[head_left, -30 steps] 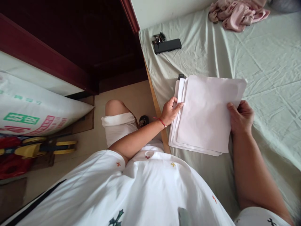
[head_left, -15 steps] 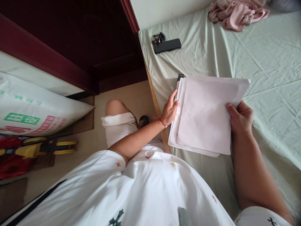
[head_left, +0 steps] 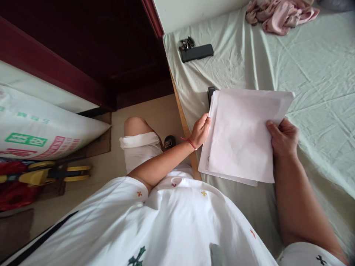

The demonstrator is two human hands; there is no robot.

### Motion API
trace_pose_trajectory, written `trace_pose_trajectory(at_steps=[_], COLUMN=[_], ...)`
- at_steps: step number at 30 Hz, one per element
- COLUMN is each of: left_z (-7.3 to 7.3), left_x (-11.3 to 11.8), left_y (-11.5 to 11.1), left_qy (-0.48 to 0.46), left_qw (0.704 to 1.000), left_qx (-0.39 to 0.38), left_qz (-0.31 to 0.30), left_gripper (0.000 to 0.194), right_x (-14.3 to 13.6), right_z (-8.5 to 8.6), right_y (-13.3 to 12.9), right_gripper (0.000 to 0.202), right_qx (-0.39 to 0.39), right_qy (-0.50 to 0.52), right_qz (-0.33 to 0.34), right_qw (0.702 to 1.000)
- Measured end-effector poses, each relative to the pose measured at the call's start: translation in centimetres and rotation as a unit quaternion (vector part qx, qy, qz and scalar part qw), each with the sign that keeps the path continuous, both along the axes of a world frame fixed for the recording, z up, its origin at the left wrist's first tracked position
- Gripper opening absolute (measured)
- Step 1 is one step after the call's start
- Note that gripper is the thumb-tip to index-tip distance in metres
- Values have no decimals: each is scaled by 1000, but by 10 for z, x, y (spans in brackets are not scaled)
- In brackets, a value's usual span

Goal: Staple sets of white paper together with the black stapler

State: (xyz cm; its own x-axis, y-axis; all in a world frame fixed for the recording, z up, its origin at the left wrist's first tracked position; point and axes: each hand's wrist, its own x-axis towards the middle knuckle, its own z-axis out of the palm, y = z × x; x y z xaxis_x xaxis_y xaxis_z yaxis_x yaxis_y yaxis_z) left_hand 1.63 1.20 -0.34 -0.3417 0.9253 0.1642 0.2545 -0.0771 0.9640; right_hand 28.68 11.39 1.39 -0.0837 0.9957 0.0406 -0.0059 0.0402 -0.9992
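A stack of white paper sheets (head_left: 242, 136) is held above the bed between both hands, its edges slightly out of line. My left hand (head_left: 201, 129), with a red string on the wrist, pinches the stack's left edge. On the other side my right hand (head_left: 285, 138) grips the right edge, thumb on top and fingers underneath, hidden by the paper. Just behind the upper left corner of the sheets, a small dark object (head_left: 211, 92) lies on the bed, partly covered by them.
On the pale green bed sheet (head_left: 313, 74) lie a black phone-like case (head_left: 197, 53), a bunch of keys (head_left: 187, 43) and crumpled pink cloth (head_left: 281, 16). A white printed sack (head_left: 50, 125) and a yellow-and-black object (head_left: 47, 174) stand at left, near a dark red door (head_left: 83, 44).
My left fingers have curled in more closely on the left edge of the stack. The sheets have shifted slightly against each other; my right hand stays almost where it was.
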Motion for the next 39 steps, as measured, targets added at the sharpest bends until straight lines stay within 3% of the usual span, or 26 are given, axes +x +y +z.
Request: trace_pose_trajectory(at_steps=[5, 10, 17, 24, 39], left_z=[8, 7, 7, 12, 10], left_x=[4, 4, 3, 6, 6], left_y=[-1, 1, 0, -2, -2], left_qy=[14, 33, 22, -5, -10], left_qw=[1000, 999, 1000, 1000, 1000], left_qx=[5, 7, 5, 13, 9], left_qz=[6, 5, 13, 12, 9], left_gripper=[54, 54, 55, 57, 55], right_x=[-2, 0, -2, -4, -13], right_z=[1, 1, -4, -3, 15], right_y=[-1, -3, 0, -1, -7], right_gripper=[29, 29, 30, 24, 19], right_qx=[0, 9, 53, 11, -58], right_qy=[-7, -30, -23, 7, 64], right_qz=[6, 18, -41, -34, -42], right_qw=[1000, 999, 998, 999, 995])
